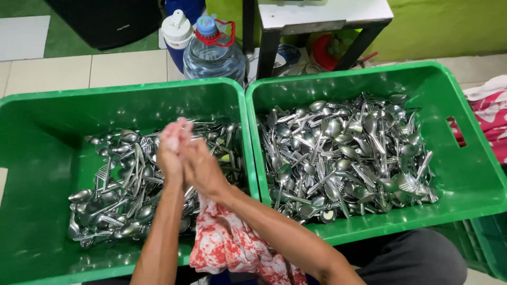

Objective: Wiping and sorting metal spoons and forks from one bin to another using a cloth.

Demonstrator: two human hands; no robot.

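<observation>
My left hand [170, 150] and my right hand [199, 166] are pressed together over the left green crate [47, 105], closed on a red and white cloth [232, 245] that hangs down toward my lap. Whether a piece of cutlery is wrapped inside the cloth is hidden. Under my hands lies a heap of steel spoons and forks [119, 184] in the left crate. The right green crate [465, 174] holds a larger heap of steel spoons and forks [343, 155].
The two crates sit side by side, touching in the middle. Behind them stand a clear water jug [214, 53] with a blue cap, a white-capped bottle [177, 31] and a table with black legs [266, 50]. A pink and white cloth [488, 113] lies at the right.
</observation>
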